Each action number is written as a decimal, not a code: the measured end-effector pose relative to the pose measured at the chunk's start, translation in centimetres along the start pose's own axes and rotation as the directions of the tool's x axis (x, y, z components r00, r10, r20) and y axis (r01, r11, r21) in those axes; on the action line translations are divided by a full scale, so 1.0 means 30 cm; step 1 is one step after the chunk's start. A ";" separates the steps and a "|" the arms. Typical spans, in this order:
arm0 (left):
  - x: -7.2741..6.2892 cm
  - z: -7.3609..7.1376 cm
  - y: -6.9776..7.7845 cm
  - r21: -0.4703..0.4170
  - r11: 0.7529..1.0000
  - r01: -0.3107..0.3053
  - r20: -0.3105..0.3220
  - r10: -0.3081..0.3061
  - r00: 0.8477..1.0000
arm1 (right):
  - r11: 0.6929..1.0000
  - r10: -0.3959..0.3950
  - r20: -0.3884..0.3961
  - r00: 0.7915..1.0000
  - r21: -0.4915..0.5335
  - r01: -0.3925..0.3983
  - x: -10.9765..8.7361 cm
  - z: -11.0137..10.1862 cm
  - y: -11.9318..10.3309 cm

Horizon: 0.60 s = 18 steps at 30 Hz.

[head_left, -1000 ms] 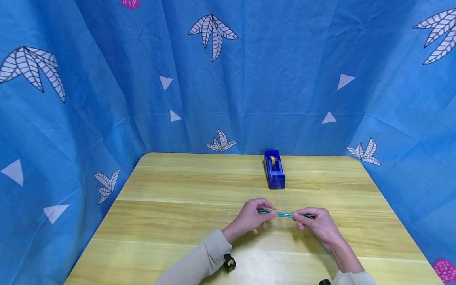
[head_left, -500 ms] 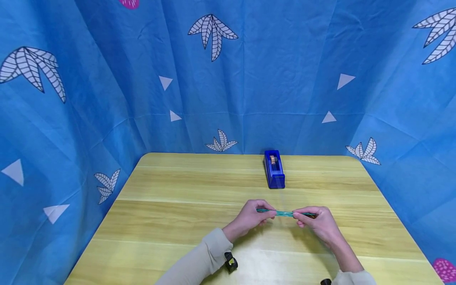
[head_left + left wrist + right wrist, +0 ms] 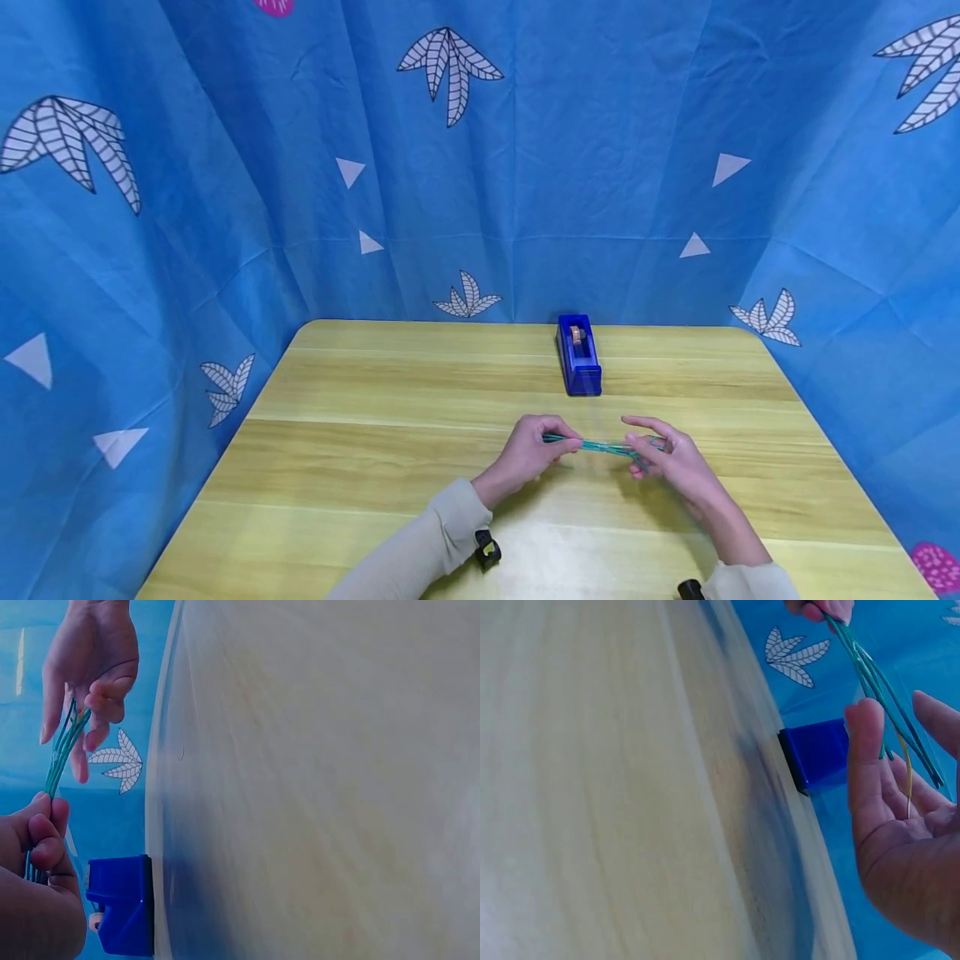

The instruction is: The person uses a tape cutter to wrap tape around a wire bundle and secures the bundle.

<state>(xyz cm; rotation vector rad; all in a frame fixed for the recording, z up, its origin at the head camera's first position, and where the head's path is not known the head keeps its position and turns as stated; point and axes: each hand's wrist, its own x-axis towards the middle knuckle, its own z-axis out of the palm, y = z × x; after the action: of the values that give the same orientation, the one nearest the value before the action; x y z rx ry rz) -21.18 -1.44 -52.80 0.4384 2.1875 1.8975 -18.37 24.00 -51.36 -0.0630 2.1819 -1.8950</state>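
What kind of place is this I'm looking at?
Probably an improvised, curtained-off work area. Blue fabric with white leaf prints hangs behind and on both sides of a pale yellow wood-grain table, and a dark blue, box-shaped tape dispenser stands near its far edge.

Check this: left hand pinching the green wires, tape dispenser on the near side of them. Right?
No, the tape dispenser is on the far side of the green wires, as the head view shows. The left hand does pinch them.
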 end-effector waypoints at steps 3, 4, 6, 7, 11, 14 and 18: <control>0.000 0.000 0.000 0.006 1.000 -0.022 -0.002 0.022 1.000 | 0.998 0.048 0.091 0.995 0.024 -0.050 0.003 -0.014 -0.005; 0.000 0.000 0.000 0.013 0.999 -0.030 -0.002 0.030 1.000 | 0.997 0.062 0.122 0.991 0.029 -0.066 0.004 -0.017 -0.005; 0.000 0.000 0.001 0.027 0.999 -0.043 -0.001 0.043 0.999 | 0.996 0.077 0.183 0.980 0.032 -0.085 0.007 -0.022 -0.004; 0.000 -0.001 0.001 0.038 0.998 -0.048 0.002 0.048 0.999 | 0.995 0.084 0.204 0.975 0.036 -0.093 0.009 -0.023 -0.002; 0.001 -0.003 0.000 0.077 0.995 -0.056 0.004 0.056 0.998 | 0.993 0.100 0.198 0.975 0.037 -0.109 0.014 -0.018 0.007; -0.001 -0.003 0.003 0.102 0.994 -0.046 0.000 0.046 0.999 | 0.994 0.102 0.148 0.984 0.031 -0.108 0.017 -0.011 0.012; -0.005 -0.002 0.012 0.127 0.992 -0.025 0.003 0.025 1.000 | 0.996 0.089 0.078 0.993 0.015 -0.091 0.021 0.000 0.016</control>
<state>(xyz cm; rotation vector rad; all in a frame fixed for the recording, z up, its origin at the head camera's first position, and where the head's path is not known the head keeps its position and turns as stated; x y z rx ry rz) -21.03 -1.51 -52.44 0.4904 2.3217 1.7753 -18.91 23.96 -51.94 -0.0335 2.0804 -1.8321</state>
